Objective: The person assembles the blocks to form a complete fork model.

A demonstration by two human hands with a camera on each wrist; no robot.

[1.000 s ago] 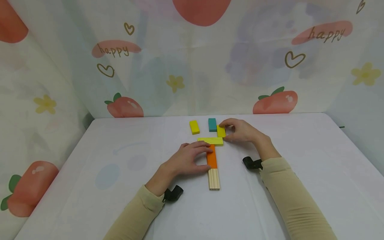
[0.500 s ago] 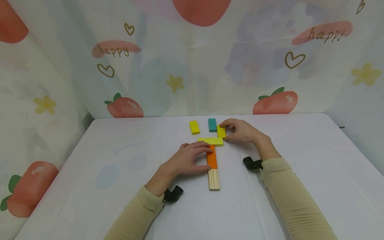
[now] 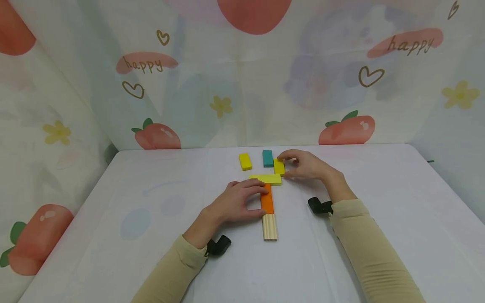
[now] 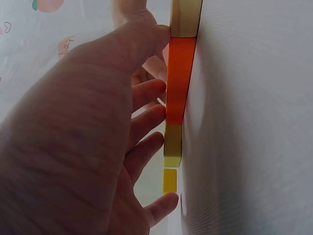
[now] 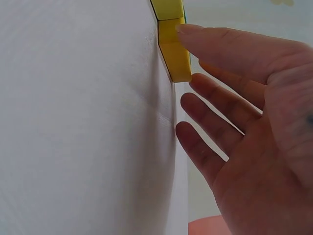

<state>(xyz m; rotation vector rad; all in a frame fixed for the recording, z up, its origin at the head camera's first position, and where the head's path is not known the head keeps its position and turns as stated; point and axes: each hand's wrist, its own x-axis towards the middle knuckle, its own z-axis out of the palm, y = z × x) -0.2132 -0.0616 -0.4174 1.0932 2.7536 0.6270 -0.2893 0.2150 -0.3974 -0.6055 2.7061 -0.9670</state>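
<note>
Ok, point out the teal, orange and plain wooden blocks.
Teal block [image 3: 267,158], head view, middle of top face.
Orange block [image 3: 268,203], head view, uncovered middle of top face.
Plain wooden block [image 3: 270,227], head view, middle of top face.

Left hand [image 4: 100,105] spreads beside wood block [image 4: 185,18], orange block [image 4: 181,78] and lime block [image 4: 172,144], thumb [image 4: 157,34] at the wood-orange join. Little finger [image 4: 164,206] lies near a yellow block [image 4: 169,181]. Right hand [image 4: 155,67] shows partly behind.
</note>
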